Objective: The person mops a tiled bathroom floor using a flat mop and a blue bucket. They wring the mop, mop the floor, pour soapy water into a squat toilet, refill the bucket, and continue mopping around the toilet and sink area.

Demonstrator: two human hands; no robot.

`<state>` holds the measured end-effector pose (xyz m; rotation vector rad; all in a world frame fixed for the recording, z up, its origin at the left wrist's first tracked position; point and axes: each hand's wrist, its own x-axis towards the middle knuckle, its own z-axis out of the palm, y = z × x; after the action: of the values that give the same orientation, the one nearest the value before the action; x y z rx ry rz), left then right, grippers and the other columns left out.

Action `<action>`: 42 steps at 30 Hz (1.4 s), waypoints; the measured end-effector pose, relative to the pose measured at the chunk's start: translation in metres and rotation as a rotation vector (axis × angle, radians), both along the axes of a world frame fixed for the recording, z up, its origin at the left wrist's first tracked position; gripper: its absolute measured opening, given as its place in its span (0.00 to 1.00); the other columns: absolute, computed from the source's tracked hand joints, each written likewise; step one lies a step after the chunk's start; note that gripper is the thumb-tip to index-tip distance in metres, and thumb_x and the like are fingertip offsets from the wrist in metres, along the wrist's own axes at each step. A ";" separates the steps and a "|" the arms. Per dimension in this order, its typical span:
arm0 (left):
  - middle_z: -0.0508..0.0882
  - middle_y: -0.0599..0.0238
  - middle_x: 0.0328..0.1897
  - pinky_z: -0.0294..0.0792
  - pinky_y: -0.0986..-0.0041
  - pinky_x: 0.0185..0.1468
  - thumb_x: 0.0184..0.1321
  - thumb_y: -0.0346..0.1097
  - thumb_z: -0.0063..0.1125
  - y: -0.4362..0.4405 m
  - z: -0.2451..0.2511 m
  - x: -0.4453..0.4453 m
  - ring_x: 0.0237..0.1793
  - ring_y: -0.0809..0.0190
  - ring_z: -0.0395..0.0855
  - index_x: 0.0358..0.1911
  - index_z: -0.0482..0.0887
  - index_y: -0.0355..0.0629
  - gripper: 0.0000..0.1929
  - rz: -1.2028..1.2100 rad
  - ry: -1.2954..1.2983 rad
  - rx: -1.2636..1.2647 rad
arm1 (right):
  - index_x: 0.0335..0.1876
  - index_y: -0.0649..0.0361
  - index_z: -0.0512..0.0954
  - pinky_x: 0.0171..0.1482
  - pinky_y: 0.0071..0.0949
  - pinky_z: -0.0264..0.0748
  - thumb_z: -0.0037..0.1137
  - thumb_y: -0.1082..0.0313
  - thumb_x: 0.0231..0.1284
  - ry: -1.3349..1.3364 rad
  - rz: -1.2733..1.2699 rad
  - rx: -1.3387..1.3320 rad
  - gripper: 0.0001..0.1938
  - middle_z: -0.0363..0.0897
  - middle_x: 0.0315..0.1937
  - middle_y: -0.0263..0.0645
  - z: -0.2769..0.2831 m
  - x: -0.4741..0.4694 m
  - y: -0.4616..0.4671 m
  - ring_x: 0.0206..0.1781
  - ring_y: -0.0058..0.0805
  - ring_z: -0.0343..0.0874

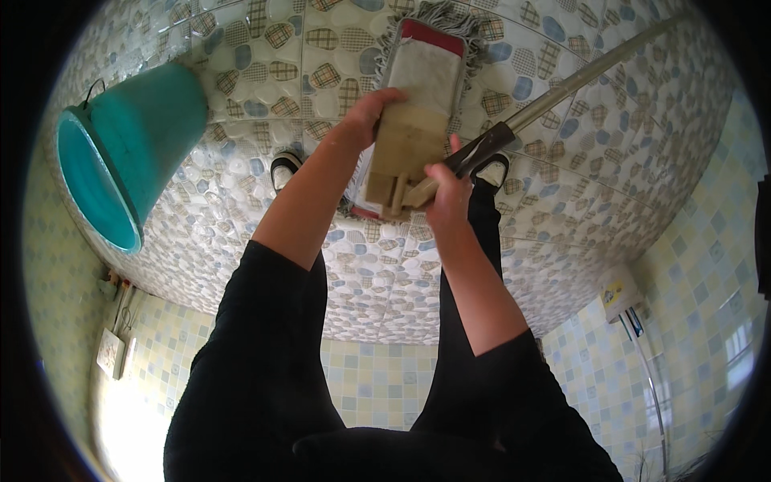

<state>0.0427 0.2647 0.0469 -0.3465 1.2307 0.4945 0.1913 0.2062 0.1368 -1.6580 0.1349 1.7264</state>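
Note:
A flat mop head with a white cloth backing (420, 75), red end bands and a grey string fringe (449, 15) lies in front of me. Its beige plastic plate (409, 141) covers part of the backing. My left hand (366, 120) grips the mop head by its left edge, thumb on top. In my right hand (449, 190) is the dark lower sleeve (482, 147) of the mop's handle, close to the beige swivel joint (400, 196). From there the metal pole (578, 78) slants away to the upper right.
A teal plastic bucket (150, 114) stands to my left, its wire handle (93, 90) at the rim. Pebble-patterned tiles (271, 90) cover the floor, shiny at upper left. My shoes (286, 169) flank the mop. A white wall-mounted unit (620, 292) with a hose is at right.

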 end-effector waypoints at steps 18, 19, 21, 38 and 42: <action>0.76 0.49 0.47 0.68 0.64 0.47 0.40 0.50 0.65 -0.072 -0.021 0.025 0.44 0.49 0.75 0.50 0.69 0.34 0.35 -0.929 0.902 0.286 | 0.40 0.59 0.71 0.39 0.28 0.69 0.55 0.71 0.49 -0.056 -0.026 0.084 0.12 0.71 0.33 0.36 -0.089 0.064 0.015 0.37 0.28 0.71; 0.74 0.48 0.50 0.66 0.64 0.51 0.40 0.50 0.65 -0.081 -0.015 0.023 0.49 0.48 0.72 0.53 0.67 0.35 0.37 -0.965 1.025 0.334 | 0.36 0.59 0.71 0.37 0.29 0.69 0.55 0.68 0.51 0.034 -0.070 0.067 0.08 0.71 0.30 0.36 -0.097 0.078 0.037 0.34 0.29 0.71; 0.70 0.49 0.56 0.62 0.62 0.56 0.40 0.51 0.65 -0.094 0.002 0.024 0.55 0.47 0.67 0.57 0.62 0.37 0.41 -1.042 1.109 0.357 | 0.33 0.59 0.70 0.37 0.32 0.70 0.54 0.69 0.52 0.072 -0.081 0.042 0.06 0.71 0.25 0.37 -0.103 0.100 0.076 0.30 0.31 0.71; 0.73 0.57 0.47 0.61 0.60 0.52 0.29 0.48 0.73 -0.102 -0.029 0.022 0.52 0.52 0.69 0.45 0.70 0.47 0.35 -1.257 1.097 0.185 | 0.28 0.55 0.68 0.43 0.32 0.65 0.48 0.70 0.54 0.003 0.207 0.589 0.03 0.65 0.22 0.32 0.092 0.078 0.130 0.28 0.24 0.65; 0.72 0.58 0.48 0.61 0.59 0.52 0.29 0.47 0.74 -0.094 -0.031 0.025 0.54 0.53 0.68 0.48 0.68 0.48 0.37 -1.309 1.090 0.219 | 0.25 0.55 0.63 0.29 0.28 0.59 0.43 0.71 0.54 -0.030 0.389 0.807 0.05 0.62 0.16 0.33 0.149 0.058 0.106 0.19 0.22 0.56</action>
<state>0.0676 0.1707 0.0156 1.0411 2.0774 -0.4232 0.2490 0.3123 0.2862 -1.1317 -0.8419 1.6889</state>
